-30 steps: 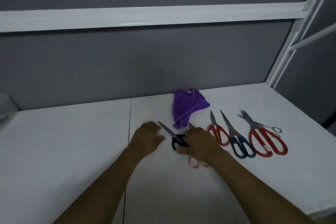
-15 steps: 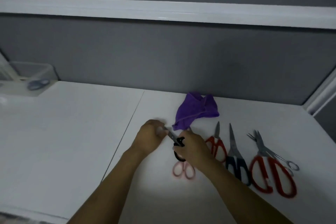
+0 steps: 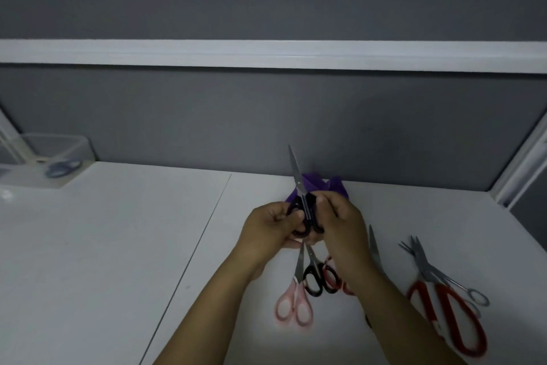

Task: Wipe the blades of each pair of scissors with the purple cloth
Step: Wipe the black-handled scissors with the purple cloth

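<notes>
Scissors lie across the white table (image 3: 118, 246) below the hands: a pink-handled pair (image 3: 294, 304), a second black pair (image 3: 316, 277) just beside it, and red handles (image 3: 331, 274) partly hidden under the right forearm. Past that forearm a lone blade (image 3: 373, 246) shows, its handle covered. Farther right lies a large red-handled pair (image 3: 451, 317), with a slim steel pair (image 3: 479, 297) crossing it.

Both hands are raised above the table. The left hand (image 3: 266, 230) and the right hand (image 3: 342, 224) have their fingers curled round the handles of the black-handled scissors (image 3: 305, 213), one hand on each side. Its blades are together and point up and away, the tip in front of the grey partition (image 3: 266, 116).

The purple cloth (image 3: 339, 187) sits bunched at the back of the table against that partition, directly behind the fingers and largely hidden by them and by the held pair. Neither hand grips it; whether the knuckles touch it cannot be told.

At the far left stands a clear plastic bin (image 3: 74, 142) holding what looks like a blue-handled pair (image 3: 63, 167), too blurred to make out further.
</notes>
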